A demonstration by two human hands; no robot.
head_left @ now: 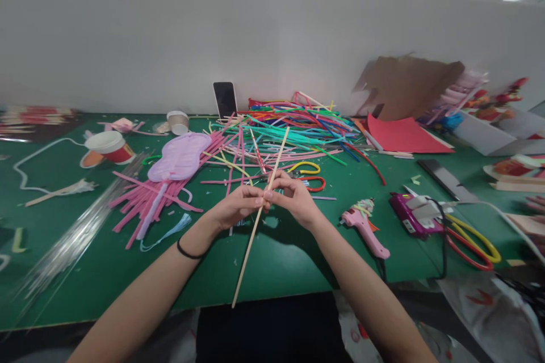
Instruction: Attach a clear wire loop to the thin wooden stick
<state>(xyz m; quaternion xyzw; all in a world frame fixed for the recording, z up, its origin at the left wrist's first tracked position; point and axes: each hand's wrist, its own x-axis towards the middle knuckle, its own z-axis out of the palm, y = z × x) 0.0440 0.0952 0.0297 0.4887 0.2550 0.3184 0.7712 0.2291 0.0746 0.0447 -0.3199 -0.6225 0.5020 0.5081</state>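
A long, thin, cream pipe cleaner (247, 258) slants through my fingers, its upper end pointing away from me and its lower end near the table's front edge. My left hand (238, 204) pinches it near the middle between thumb and fingertips. Right beside it, my right hand (293, 195) grips the same stem, the fingertips of both hands touching or nearly so. Just beyond my hands lie scissors with yellow and red handles (315, 169), partly covered, and a red patterned pen-like stick (258, 153). The small spot between my fingertips is hidden.
Colourful pipe cleaners (298, 125) are heaped at the back. On the left are a lilac fan-shaped piece (179, 156), clear sticks (80, 238) and a paper cup (108, 147). On the right lie a pink glue gun (366, 227), purple power strip (411, 215) and another person's hand (535, 204).
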